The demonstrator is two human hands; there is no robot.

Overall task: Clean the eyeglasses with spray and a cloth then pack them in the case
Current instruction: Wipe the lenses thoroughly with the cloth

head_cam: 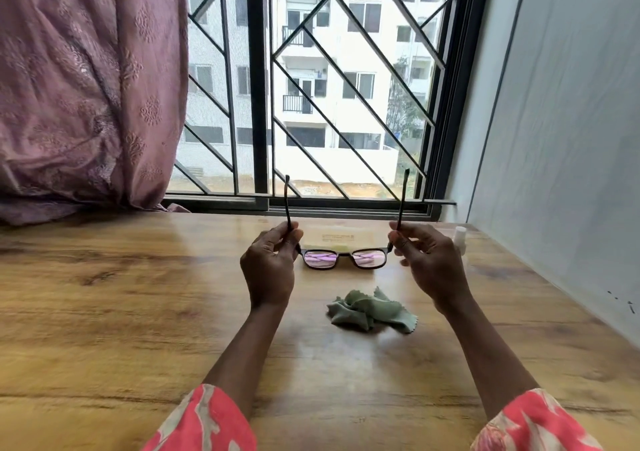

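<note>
The head camera looks down on a glossy wooden table that runs up to a window with a black diagonal metal grille. A mauve embroidered curtain hangs at the left, its hem bunched on the tabletop, and a pale grey wall closes the right side. On the table, near the person and between the two forearms, lies a crumpled sage-green cleaning cloth with pinked edges. Farther back, just under the window sill, a flat pale-yellow rectangular case or packet with small print lies partly hidden behind the glasses. A small white spray bottle stands at the right, mostly hidden behind the right hand.

The dark-framed rectangular eyeglasses are held up above the table, between the cloth and the yellow case, lenses downward and facing the camera with a pink-purple reflection, both temple arms unfolded and pointing up toward the window. The left hand has its fingers curled and pinches the left temple arm near the hinge between thumb and fingertips. The right hand does the same on the right temple arm, fingers curled round it. Both wrists emerge from coral-pink patterned sleeves.
</note>
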